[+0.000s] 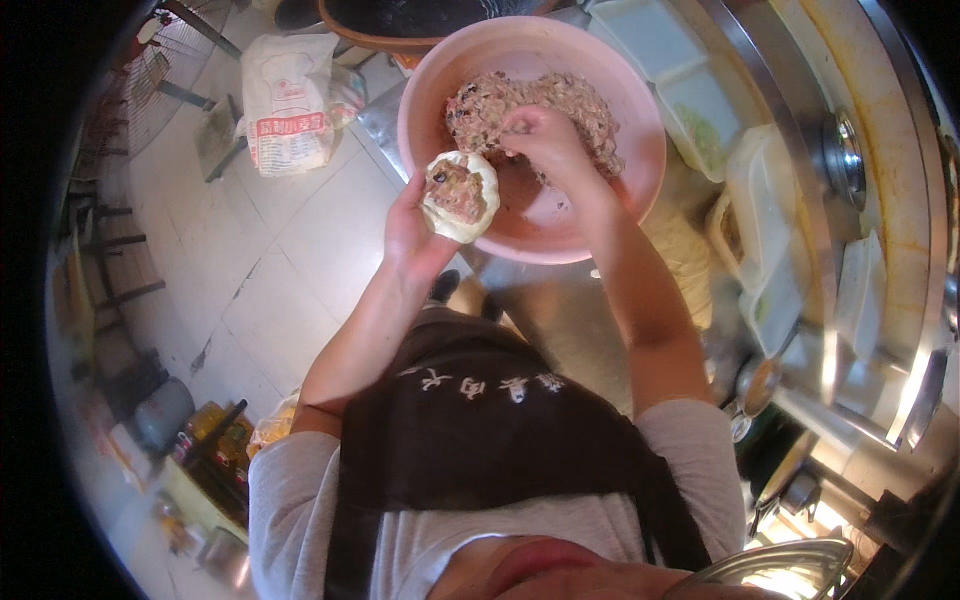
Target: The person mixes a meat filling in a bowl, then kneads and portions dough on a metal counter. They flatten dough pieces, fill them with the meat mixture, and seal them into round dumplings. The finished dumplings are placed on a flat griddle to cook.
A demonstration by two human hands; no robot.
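Note:
My left hand [420, 232] holds a round dough wrapper [491, 191] at the left rim of a pink plastic basin [637, 217]. A lump of meat filling [457, 195] lies on the dough, which curls up around it like a shallow cup. Inside the basin, a large mound of minced meat filling [592, 105] with dark bits is heaped towards the far side. My right hand [547, 139] is over this mound, its fingers curled and close to the meat. Whether anything is between those fingers is hidden.
Plastic tubs [701, 120], some with chopped greens, line the right side beside a steel counter edge [814, 150]. A printed flour sack [289, 105] stands on the tiled floor [300, 217] at left. Beyond the basin is a large dark pan [420, 15].

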